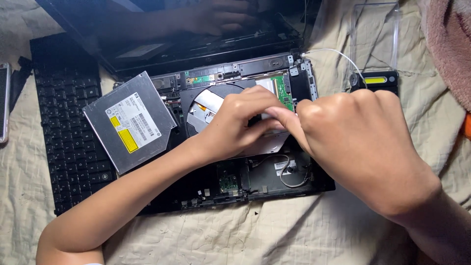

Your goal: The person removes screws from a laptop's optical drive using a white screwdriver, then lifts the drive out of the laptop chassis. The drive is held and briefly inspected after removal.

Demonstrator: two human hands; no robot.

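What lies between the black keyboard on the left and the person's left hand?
In the head view, a silver optical drive with a yellow label lies between the detached keyboard and the left hand, resting partly on the opened laptop base.

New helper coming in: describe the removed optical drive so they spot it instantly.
Start at the opened black laptop base on the beige cloth. Left of the left hand lies the optical drive, a flat silver metal square overlapping the detached black keyboard. Only it bears a white-and-yellow label.

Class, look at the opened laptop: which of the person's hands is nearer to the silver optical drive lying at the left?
Left. The left hand is just right of the silver optical drive, its forearm passing under the drive's lower corner. The right hand sits farther right, beyond the left hand.
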